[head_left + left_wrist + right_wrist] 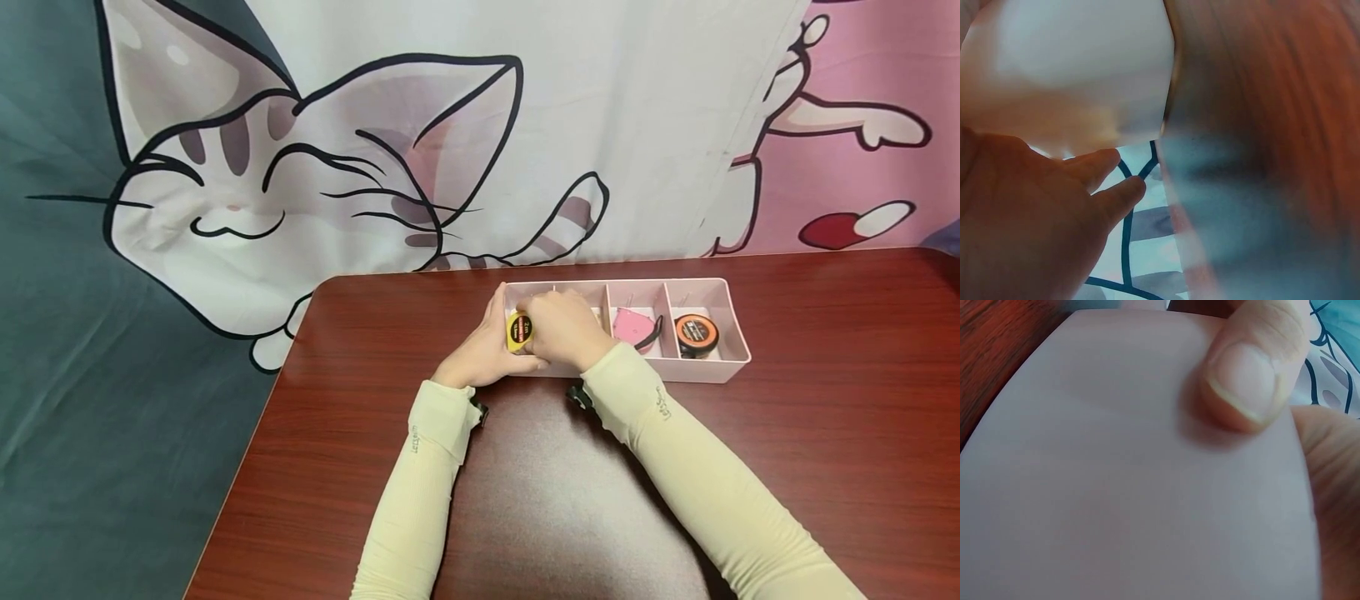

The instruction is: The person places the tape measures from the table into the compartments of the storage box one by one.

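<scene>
A pale pink divided box (697, 372) stands on the table. My left hand (489, 346) grips its left end; the left thumb (1244, 387) presses the front wall, and in the left wrist view the left fingers (1116, 203) lie along another side. A yellow tape measure (519, 331) with a black label is at the leftmost compartment. My right hand (566, 327), fingers bent, holds it from the right; its fingertips are partly hidden. Further right, a pink tape measure (632, 327) with a black strap and an orange and black tape measure (696, 335) lie in separate compartments.
The brown wooden table (825, 417) extends on both sides of the box. Behind its back edge hangs a curtain (660, 125) with cartoon cats. My right hand covers part of the second compartment, so its contents are hidden.
</scene>
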Demonstrator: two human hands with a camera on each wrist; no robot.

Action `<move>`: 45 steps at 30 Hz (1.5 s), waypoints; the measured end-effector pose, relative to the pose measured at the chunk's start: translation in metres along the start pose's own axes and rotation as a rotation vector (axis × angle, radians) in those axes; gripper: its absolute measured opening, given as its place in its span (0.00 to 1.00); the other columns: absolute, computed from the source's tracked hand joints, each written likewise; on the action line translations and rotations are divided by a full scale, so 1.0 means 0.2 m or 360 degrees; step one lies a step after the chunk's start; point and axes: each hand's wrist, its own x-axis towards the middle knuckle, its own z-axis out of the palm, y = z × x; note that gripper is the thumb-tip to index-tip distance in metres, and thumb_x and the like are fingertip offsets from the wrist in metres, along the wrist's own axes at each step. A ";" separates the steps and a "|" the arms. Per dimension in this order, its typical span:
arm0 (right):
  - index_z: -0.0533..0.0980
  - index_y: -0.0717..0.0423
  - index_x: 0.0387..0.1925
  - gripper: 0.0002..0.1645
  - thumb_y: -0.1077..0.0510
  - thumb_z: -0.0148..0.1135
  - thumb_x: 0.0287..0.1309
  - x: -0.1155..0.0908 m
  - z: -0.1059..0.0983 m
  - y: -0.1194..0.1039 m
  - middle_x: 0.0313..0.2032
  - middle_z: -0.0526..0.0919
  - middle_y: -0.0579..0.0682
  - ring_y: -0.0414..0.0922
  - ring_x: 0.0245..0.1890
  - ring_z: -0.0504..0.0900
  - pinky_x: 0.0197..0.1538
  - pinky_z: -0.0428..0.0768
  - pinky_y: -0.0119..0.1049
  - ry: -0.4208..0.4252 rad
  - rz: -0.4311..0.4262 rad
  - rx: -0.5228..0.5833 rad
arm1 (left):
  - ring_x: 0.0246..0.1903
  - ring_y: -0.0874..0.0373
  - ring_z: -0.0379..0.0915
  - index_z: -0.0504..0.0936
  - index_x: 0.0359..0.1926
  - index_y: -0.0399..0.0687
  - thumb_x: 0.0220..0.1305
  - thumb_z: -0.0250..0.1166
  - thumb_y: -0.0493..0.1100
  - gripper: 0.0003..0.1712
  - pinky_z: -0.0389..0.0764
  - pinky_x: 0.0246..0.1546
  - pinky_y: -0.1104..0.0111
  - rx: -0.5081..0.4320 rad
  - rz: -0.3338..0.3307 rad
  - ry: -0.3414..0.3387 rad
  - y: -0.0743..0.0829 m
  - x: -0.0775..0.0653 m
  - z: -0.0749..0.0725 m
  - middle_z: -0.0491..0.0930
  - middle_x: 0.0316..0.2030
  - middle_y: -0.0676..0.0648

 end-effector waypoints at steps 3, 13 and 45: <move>0.78 0.52 0.25 0.16 0.52 0.74 0.30 0.00 0.00 0.00 0.17 0.75 0.43 0.45 0.20 0.74 0.32 0.69 0.45 -0.0002 0.0006 0.0013 | 0.56 0.59 0.61 0.22 0.70 0.53 0.38 0.73 0.65 0.77 0.60 0.61 0.66 0.0004 0.0001 -0.0004 0.00 0.00 0.00 0.38 0.70 0.49; 0.77 0.53 0.26 0.16 0.54 0.73 0.31 0.01 0.01 0.00 0.19 0.76 0.44 0.46 0.22 0.75 0.33 0.71 0.47 -0.0067 0.0011 -0.0022 | 0.57 0.58 0.60 0.21 0.70 0.54 0.38 0.73 0.64 0.77 0.60 0.61 0.66 -0.0020 0.0008 -0.0012 0.00 0.00 0.00 0.37 0.70 0.48; 0.74 0.50 0.19 0.10 0.64 0.66 0.30 0.05 0.00 -0.01 0.21 0.77 0.47 0.47 0.25 0.76 0.30 0.75 0.45 -0.0362 0.0103 0.0016 | 0.62 0.58 0.55 0.22 0.70 0.51 0.37 0.73 0.65 0.78 0.58 0.62 0.68 -0.0015 -0.0019 -0.0007 0.00 0.00 0.00 0.40 0.70 0.44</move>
